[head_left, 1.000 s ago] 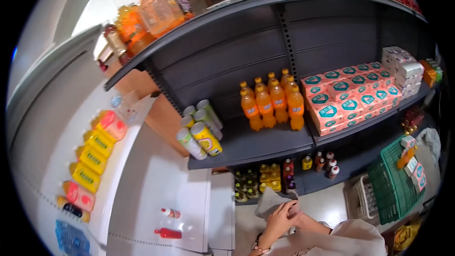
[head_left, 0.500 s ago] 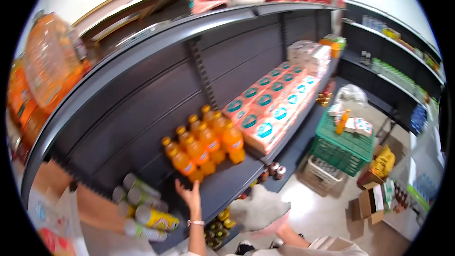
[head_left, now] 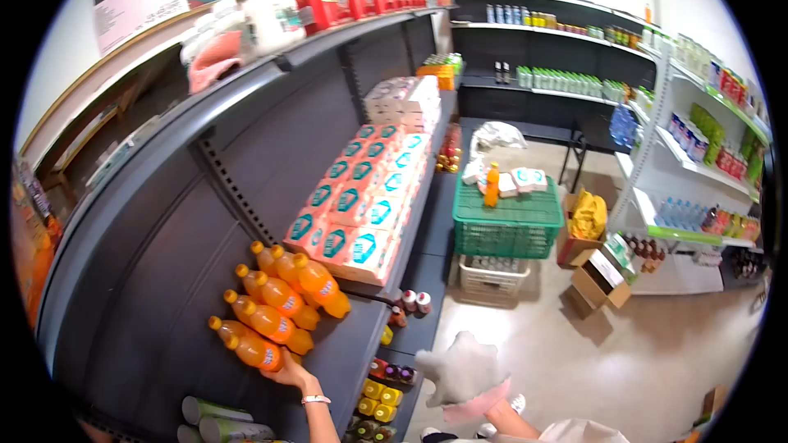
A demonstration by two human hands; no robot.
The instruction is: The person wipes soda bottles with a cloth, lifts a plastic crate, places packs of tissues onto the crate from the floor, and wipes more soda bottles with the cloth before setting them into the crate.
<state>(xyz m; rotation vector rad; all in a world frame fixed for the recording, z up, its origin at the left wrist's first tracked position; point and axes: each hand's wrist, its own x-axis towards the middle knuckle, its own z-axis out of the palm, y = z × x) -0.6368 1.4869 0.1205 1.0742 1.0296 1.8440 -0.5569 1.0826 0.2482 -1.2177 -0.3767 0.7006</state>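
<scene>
On the dark shelf, several orange soda bottles (head_left: 275, 299) with orange caps stand in short rows. My left hand (head_left: 289, 372), with a bracelet at the wrist, is closed around the lower part of the nearest orange soda bottle (head_left: 253, 351); some of its fingers are hidden behind it. Low in front of me, a soft grey and pink cloth (head_left: 469, 369) hangs at the end of my right arm. It covers my right hand (head_left: 499, 410), whose fingers are hidden.
Stacked pink-and-white packs (head_left: 361, 197) lie beyond the bottles, and cans (head_left: 222, 422) lie at the near end. A green crate (head_left: 507, 234) stands on the floor, with an open carton (head_left: 603, 279) to its right. White shelving (head_left: 657, 156) stands further right.
My left hand has moved from open beside the bottles onto the nearest one. My view has turned right, showing more floor and shelving. The cloth stays at my right hand.
</scene>
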